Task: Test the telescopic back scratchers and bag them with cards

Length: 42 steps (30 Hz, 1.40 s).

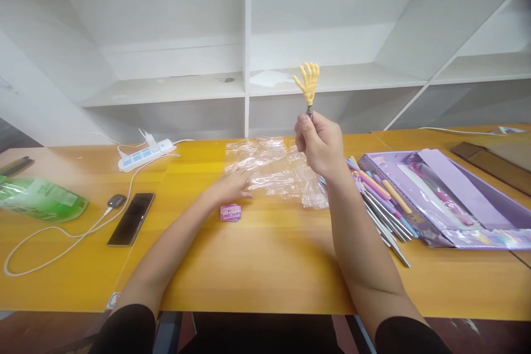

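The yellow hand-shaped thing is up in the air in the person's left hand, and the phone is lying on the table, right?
Not the left hand: the head view shows the yellow hand-shaped thing up in the right hand. The phone is lying on the table.

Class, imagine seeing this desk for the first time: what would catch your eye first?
Probably the yellow hand-shaped scratcher, held upright in the right hand against the white shelving. Next, the shiny clear plastic beside the left hand, then the open purple box at the right.
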{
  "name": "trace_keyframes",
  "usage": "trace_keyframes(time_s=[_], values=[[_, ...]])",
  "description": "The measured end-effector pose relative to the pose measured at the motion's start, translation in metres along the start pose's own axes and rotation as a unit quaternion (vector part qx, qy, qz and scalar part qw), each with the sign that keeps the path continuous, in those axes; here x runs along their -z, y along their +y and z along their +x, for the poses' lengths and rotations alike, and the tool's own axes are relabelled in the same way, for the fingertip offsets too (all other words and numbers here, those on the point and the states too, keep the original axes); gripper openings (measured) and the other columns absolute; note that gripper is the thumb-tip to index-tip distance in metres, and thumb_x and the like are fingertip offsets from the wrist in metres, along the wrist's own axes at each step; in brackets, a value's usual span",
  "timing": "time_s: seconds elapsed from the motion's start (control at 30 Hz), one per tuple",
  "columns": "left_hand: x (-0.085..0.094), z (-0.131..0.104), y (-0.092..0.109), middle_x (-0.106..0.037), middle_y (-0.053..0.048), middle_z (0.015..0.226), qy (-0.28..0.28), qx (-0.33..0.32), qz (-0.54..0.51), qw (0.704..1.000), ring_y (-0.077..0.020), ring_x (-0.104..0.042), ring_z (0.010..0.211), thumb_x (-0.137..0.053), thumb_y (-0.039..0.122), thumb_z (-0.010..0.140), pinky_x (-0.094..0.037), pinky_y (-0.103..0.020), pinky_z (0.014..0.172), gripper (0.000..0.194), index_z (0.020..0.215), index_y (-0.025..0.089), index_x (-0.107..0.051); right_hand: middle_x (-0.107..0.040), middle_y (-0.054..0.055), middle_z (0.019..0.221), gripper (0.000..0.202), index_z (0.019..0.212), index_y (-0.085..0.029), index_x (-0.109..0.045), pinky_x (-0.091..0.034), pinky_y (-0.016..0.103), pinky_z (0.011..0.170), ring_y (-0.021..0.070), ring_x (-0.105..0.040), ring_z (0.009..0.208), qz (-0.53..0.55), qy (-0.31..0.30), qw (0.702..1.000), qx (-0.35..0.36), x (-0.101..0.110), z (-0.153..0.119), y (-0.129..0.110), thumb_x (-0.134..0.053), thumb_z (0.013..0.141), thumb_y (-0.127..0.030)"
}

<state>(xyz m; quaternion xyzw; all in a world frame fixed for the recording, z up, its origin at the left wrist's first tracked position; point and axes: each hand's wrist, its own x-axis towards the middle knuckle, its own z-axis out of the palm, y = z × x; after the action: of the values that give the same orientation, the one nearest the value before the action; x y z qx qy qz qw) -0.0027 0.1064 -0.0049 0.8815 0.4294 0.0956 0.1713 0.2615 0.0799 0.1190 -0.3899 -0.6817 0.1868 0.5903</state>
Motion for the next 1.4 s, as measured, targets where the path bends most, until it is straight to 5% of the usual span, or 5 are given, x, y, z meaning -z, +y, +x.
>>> trace_keyframes(time_s=[0.5,0.7,1.0,1.17,1.4], values=[[0.034,-0.012,0.029,-0.063,-0.006,0.113,0.055,-0.031,-0.119,0.991,-0.0220,-0.063,0.104,-0.078,0.036,0.088,-0.052,-0.037,0.098,0.055,0.140,0.025,-0.063,-0.049,-0.003,0.056,0.053,0.070,-0.025,-0.049,-0.032,0.030,0.052,0.0118,-0.045,0.052,0.044,0.059,0.997,0.015,-0.001,-0.002,-0.013,-0.054,0.108,-0.061],[0.052,-0.024,0.055,-0.056,0.000,0.099,0.149,-0.007,-0.451,0.880,-0.0117,-0.058,0.081,-0.089,0.041,0.084,-0.051,-0.027,0.076,0.045,0.116,0.024,-0.063,-0.044,-0.003,0.066,0.040,0.075,-0.025,-0.050,-0.017,0.032,0.043,0.0091,-0.034,0.047,0.193,0.218,0.955,0.057,0.001,-0.011,-0.045,-0.065,0.104,-0.050],[0.062,-0.034,0.103,-0.067,0.000,0.089,0.352,-0.032,-0.617,0.703,-0.0122,-0.069,0.082,-0.096,0.044,0.079,-0.059,-0.028,0.080,0.048,0.086,0.020,-0.055,-0.065,0.006,0.115,0.041,0.122,-0.026,-0.060,-0.041,0.030,0.059,0.0130,-0.053,0.076,0.083,-0.157,0.982,-0.060,-0.036,-0.045,-0.066,-0.081,0.093,-0.046],[0.070,-0.044,0.114,-0.074,-0.003,0.101,0.423,-0.075,-0.567,0.702,-0.0172,-0.074,0.096,-0.085,0.044,0.091,-0.063,-0.036,0.091,0.042,0.088,0.023,-0.049,-0.067,0.006,0.118,0.043,0.130,-0.024,-0.058,-0.047,0.029,0.067,0.0145,-0.060,0.087,0.143,-0.219,0.959,-0.106,-0.058,-0.048,-0.064,-0.077,0.094,-0.037],[0.091,-0.054,0.089,-0.073,-0.008,0.121,0.337,-0.157,-0.503,0.781,-0.0266,-0.072,0.124,-0.091,0.054,0.083,-0.062,-0.046,0.107,0.059,0.126,0.031,-0.058,-0.062,-0.004,0.079,0.031,0.119,-0.023,-0.063,-0.043,0.027,0.061,0.0116,-0.058,0.069,0.235,-0.202,0.939,-0.149,-0.051,-0.035,-0.056,-0.074,0.097,-0.042]])
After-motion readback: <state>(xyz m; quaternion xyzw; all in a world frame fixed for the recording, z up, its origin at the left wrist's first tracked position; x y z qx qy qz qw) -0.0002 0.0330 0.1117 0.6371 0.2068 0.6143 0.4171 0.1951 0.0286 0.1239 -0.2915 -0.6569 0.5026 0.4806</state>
